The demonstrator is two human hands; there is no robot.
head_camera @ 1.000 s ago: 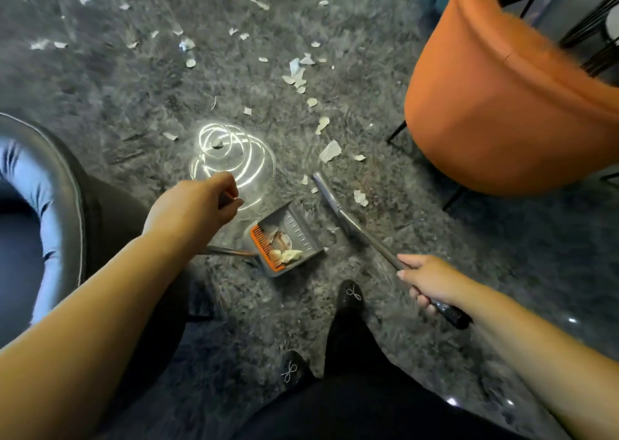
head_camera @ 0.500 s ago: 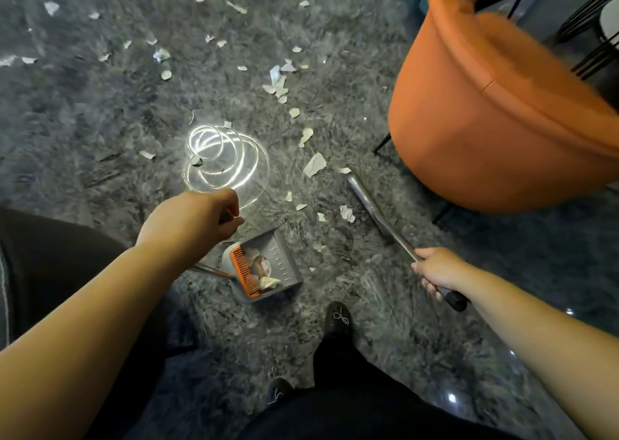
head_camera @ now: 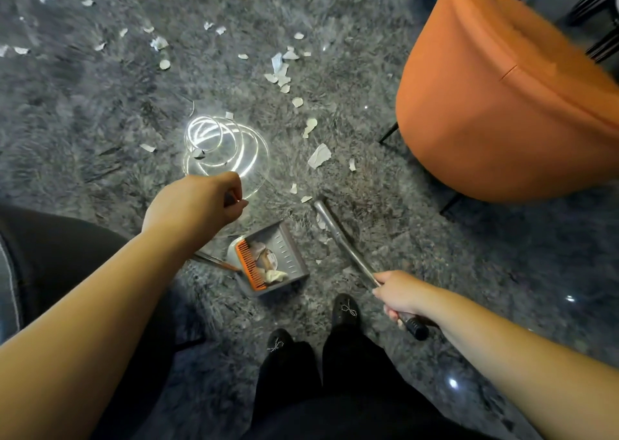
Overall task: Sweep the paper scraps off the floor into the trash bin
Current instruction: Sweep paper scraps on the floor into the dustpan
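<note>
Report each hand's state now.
Left hand: grip closed on the dustpan handle.
Right hand: grip closed on the broom handle.

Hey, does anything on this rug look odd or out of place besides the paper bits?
Yes: a glowing coil of light strip lies loose on the grey rug, just beyond the left hand, with paper scraps scattered around it.

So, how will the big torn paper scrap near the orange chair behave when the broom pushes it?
The big scrap looks thin and curled, so it is probably very light and floppy. It lies on a shaggy rug, so it may snag in the fibres instead of sliding. A fast stroke could flip it away.
</note>
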